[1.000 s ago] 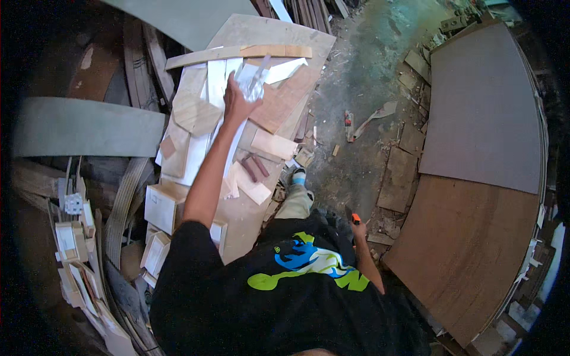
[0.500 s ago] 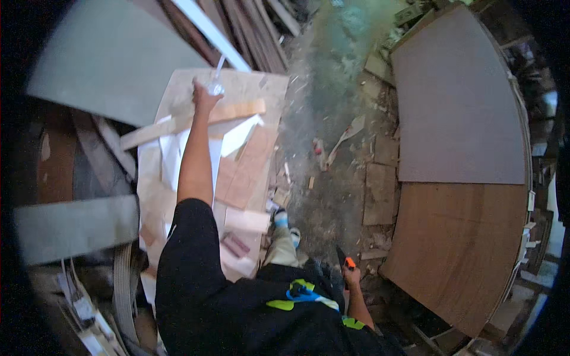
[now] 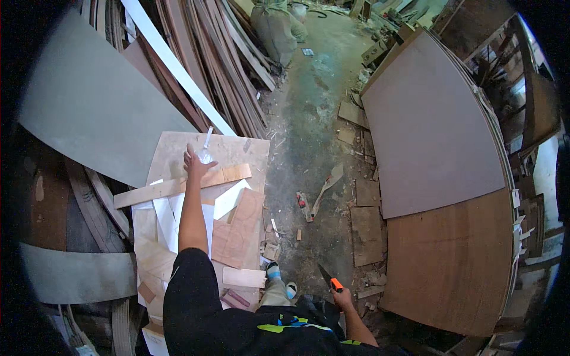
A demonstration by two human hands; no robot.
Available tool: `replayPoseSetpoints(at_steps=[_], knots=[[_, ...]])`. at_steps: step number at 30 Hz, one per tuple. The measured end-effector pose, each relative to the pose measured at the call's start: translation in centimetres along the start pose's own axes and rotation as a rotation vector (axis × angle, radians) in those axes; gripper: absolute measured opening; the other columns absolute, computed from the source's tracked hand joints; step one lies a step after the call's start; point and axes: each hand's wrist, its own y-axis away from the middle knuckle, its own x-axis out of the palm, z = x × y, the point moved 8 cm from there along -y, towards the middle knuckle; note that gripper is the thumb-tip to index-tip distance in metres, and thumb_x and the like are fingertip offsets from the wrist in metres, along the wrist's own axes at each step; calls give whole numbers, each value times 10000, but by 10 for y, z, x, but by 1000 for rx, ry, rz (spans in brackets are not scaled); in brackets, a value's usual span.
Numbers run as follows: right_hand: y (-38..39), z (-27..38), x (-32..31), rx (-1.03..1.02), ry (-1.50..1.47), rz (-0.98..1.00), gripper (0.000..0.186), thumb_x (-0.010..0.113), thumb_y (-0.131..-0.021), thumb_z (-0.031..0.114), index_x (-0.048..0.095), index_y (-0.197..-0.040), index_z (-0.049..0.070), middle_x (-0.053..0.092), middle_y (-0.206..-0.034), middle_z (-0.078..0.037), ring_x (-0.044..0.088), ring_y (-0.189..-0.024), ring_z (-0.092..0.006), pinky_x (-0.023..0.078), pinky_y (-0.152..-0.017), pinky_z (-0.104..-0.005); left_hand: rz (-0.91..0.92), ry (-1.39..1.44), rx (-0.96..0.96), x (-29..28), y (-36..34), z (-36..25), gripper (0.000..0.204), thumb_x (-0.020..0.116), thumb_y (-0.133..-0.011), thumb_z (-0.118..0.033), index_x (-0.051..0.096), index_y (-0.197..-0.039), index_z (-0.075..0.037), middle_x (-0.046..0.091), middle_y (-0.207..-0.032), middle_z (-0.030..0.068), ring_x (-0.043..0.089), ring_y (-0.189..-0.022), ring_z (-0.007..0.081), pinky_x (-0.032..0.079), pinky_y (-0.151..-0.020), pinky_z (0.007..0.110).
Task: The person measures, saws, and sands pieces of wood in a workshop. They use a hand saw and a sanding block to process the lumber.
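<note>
left hand (image 3: 199,165) holds clear item (image 3: 205,156) beyond wooden strip (image 3: 219,177) crossing white sheets (image 3: 168,221).

We count one left grip (image 3: 198,167), one right grip (image 3: 342,298), one clear plastic thing (image 3: 205,156), one orange-handled blade (image 3: 336,284), two feet (image 3: 273,271), one long white strip (image 3: 176,66) and two big sheets (image 3: 436,130) on the right. Planks (image 3: 222,65) up top? Lol, too jumbled for us to count.

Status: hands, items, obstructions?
Left hand: fingers spread at clear item, contact unclear. Right hand: gripping orange-handled blade. Wood strip below left wrist.
</note>
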Motion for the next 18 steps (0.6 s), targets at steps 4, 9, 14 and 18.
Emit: replayPoseSetpoints(at_steps=[4, 9, 14, 18], knots=[[9, 37, -4, -51, -38, 56, 322, 624, -707, 266, 605, -804, -40, 600, -644, -137, 603, -602, -217, 445, -567, -352, -179, 254, 364, -41, 59, -22, 832, 683, -707, -246, 196, -1339, -13, 322, -1286, 290, 313, -1201, 425, 260, -1005, 478], [18, 38, 15, 58, -261, 346, 263, 659, -753, 288, 551, -685, 58, 479, -502, -15, 460, -411, -119, 362, -398, -292, 346, 280, 684, -27, 245, -38, 499, 583, -729, -144, 437, -1175, 27, 469, -1170, 226, 439, -1110, 360, 317, -974, 426], [45, 62, 30, 100, -419, 542, 191, 614, -780, 252, 547, -758, 75, 500, -595, -14, 456, -460, -128, 354, -415, -304, 675, 176, 853, -30, 388, 7, 530, 645, -703, -286, 485, -1146, -43, 466, -1185, 184, 413, -1141, 337, 302, -983, 439], [32, 55, 51, -182, -527, 500, 206, 610, -785, 253, 555, -753, 57, 517, -586, -19, 487, -471, -133, 372, -429, -299, 689, 61, 831, -19, 437, 40, 797, 724, -620, -324, 372, -1279, -46, 337, -1330, 171, 300, -1239, 335, 208, -1046, 448]])
